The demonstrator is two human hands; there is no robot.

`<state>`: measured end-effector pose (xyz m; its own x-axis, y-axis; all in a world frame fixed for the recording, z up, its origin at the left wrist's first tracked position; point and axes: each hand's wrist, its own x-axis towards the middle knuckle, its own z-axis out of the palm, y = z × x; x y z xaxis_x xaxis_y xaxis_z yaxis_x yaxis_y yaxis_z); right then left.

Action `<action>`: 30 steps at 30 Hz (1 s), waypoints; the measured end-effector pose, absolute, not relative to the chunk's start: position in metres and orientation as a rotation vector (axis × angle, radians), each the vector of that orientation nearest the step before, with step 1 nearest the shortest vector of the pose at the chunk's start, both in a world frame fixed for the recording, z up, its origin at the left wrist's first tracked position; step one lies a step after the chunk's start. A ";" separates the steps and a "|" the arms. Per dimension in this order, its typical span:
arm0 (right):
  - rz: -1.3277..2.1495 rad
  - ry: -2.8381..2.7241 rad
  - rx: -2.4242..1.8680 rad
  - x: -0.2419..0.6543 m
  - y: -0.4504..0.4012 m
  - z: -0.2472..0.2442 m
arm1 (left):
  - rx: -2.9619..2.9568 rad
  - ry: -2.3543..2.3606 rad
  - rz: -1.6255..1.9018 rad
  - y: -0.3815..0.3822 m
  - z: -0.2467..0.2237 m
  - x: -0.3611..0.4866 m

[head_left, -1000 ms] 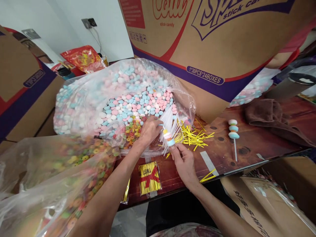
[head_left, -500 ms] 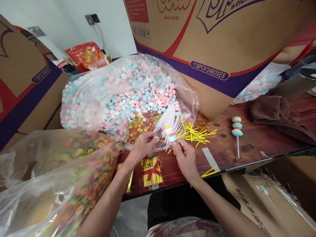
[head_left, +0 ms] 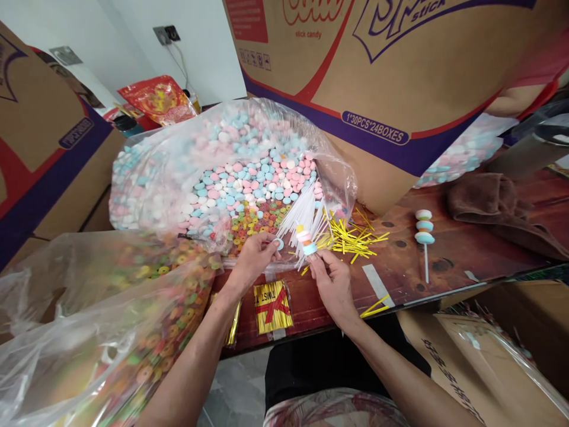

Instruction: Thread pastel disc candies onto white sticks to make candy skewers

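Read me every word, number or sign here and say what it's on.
"stick candy": big carton, below a cropped red logo
"stick": same carton, in a cropped purple logo
"1*30PCS*24BOXES": same carton
"TWIST": gold packet
Too blurred or small: left carton's label; lower right box's characters; big carton's symbols.

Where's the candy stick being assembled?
Just right of centre in the head view, the right hand holds the candy stick in front of the white sticks.

I am watching a red-brown table [head_left: 398, 261] stretching across the middle. On it, a big bag of sweets [head_left: 213, 142] is sitting left of centre, yellow ties [head_left: 355, 240] are lying right of centre, a candy stick [head_left: 424, 226] and brown cloth [head_left: 489, 207] are resting at the right, and a gold packet [head_left: 272, 305] is lying below centre.
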<state>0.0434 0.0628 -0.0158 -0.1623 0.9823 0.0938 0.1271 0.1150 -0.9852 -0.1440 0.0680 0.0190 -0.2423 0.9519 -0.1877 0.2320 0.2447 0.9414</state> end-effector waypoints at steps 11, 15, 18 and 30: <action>1.210 -1.483 -1.146 0.043 0.063 -0.014 | 1.710 2.122 0.864 0.057 -0.006 -0.128; 1.197 -1.504 -1.147 0.044 0.062 -0.013 | 1.709 2.071 0.907 0.050 -0.008 -0.128; 1.181 -1.563 -1.131 0.044 0.061 -0.012 | 1.484 1.930 1.099 0.047 -0.007 -0.134; 1.220 -1.869 -1.015 0.044 0.048 -0.001 | 0.552 1.389 1.659 0.036 0.005 -0.141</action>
